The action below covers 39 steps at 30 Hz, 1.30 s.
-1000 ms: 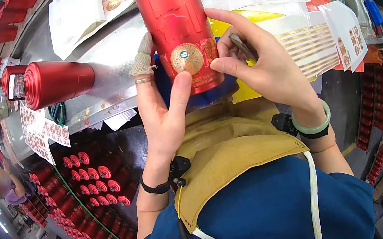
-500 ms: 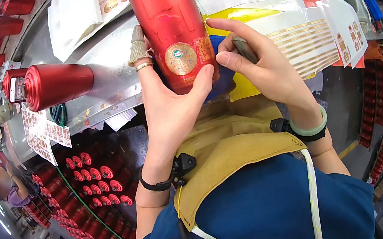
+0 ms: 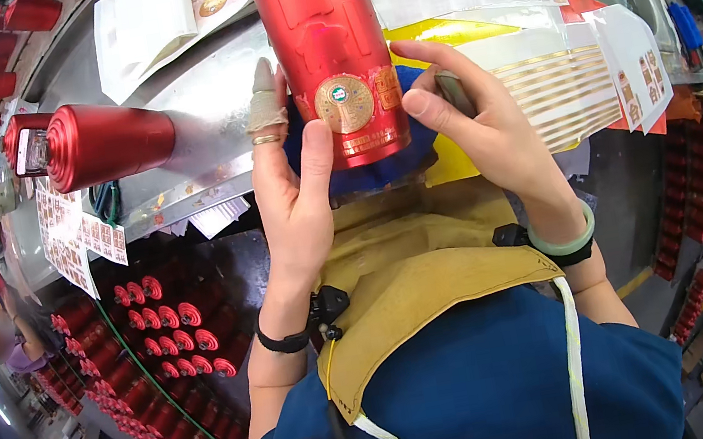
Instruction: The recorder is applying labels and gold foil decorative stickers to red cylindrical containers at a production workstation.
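Red bottle made of metal is held up over the shiny metal table, just in front of the person. It has a round gold sticker low on its side. The left hand holds the bottle from the left. Its thumb lies on the bottle just under the sticker, and its other fingers go around the far side. One finger has a pale cover on its tip, and one has a ring.

The right hand is on the right side of the bottle. Its first finger touches the bottle beside the sticker. Its other fingers are curled around a small grey tool.

A blue cloth lies under the bottle. A second red bottle lies on its side on the table, off to the left. Sheets of gold and white stickers lie on the right. Many more red bottles sit in rows below the table.
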Tool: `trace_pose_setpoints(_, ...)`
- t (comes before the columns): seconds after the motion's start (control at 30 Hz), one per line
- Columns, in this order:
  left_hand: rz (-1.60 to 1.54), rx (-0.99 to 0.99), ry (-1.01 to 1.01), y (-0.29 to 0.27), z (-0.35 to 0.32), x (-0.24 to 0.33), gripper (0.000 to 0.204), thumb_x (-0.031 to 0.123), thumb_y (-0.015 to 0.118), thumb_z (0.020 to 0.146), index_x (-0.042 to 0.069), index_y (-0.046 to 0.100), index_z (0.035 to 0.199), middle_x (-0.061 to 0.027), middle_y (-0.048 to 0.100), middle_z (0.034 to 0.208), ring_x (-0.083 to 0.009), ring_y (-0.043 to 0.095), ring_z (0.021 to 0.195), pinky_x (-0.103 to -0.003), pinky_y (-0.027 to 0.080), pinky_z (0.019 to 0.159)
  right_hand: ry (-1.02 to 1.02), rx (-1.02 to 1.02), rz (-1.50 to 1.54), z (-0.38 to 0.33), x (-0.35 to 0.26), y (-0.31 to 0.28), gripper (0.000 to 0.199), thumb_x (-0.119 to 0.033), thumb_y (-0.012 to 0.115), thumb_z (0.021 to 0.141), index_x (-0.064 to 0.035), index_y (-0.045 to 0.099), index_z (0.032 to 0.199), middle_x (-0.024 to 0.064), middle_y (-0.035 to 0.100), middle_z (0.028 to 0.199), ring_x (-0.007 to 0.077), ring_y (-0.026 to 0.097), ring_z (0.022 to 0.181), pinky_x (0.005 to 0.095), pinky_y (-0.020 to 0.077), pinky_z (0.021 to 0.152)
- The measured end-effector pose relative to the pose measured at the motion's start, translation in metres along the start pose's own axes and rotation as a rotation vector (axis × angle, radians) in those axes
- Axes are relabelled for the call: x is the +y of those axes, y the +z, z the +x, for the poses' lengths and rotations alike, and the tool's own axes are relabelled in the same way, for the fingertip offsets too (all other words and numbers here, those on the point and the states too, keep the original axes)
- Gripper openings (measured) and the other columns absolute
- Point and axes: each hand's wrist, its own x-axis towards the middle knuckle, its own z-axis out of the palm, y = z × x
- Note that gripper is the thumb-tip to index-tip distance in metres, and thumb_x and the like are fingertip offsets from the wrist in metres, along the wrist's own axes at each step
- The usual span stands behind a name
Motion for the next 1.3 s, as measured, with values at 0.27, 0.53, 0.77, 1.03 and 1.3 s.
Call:
trace_pose_setpoints(0.27,0.250,-0.024,0.036,0.008,0.013,0.005,0.082,0.019,0.075,0.097,-0.007,0.028,0.159,-0.0204,0.050,0.150,-0.0249,0.049,0.139,-0.039,0.037,0.118,0.040,0.009,0.017,-0.008,-0.003,0.003,0.056,-0.022,0.074,0.099,0.0027,0.052,0.144,-0.0019,0.058,0.088,0.0057,0.054,0.081,0.0230,0.0458,0.074)
trace_pose_setpoints(0.53,0.117,-0.076,-0.031,0.017,0.015,0.014,0.080,0.012,0.080,0.092,-0.004,0.031,0.154,-0.0163,0.055,0.141,-0.0217,0.059,0.126,-0.036,0.051,0.105,0.078,0.008,0.102,-0.012,0.002,0.010,0.058,-0.018,0.074,0.097,0.0049,0.050,0.146,-0.0015,0.060,0.091,0.0059,0.056,0.083,0.0234,0.0478,0.074)
trace_pose_setpoints(0.77,0.105,-0.085,-0.051,0.017,0.017,0.014,0.079,0.010,0.080,0.091,-0.003,0.032,0.153,-0.0157,0.055,0.140,-0.0211,0.059,0.126,-0.036,0.051,0.105,0.092,-0.023,0.126,-0.011,0.001,0.008,0.063,-0.020,0.075,0.096,0.0069,0.049,0.147,-0.0017,0.060,0.089,0.0057,0.056,0.081,0.0227,0.0475,0.072)
trace_pose_setpoints(1.03,0.085,-0.082,-0.070,0.016,0.016,0.013,0.078,0.010,0.080,0.092,-0.003,0.033,0.152,-0.0152,0.055,0.140,-0.0210,0.059,0.125,-0.036,0.051,0.105,0.123,-0.036,0.138,-0.009,0.002,0.008,0.062,-0.019,0.075,0.096,0.0072,0.050,0.147,-0.0017,0.060,0.089,0.0057,0.056,0.080,0.0229,0.0475,0.070)
trace_pose_setpoints(1.3,0.098,-0.070,-0.042,0.017,0.018,0.011,0.077,0.010,0.080,0.091,-0.004,0.033,0.150,-0.0157,0.054,0.139,-0.0212,0.060,0.125,-0.036,0.051,0.105,0.144,-0.046,0.176,-0.009,0.000,0.009,0.062,-0.017,0.074,0.096,0.0076,0.049,0.147,-0.0020,0.060,0.089,0.0055,0.056,0.081,0.0225,0.0472,0.071)
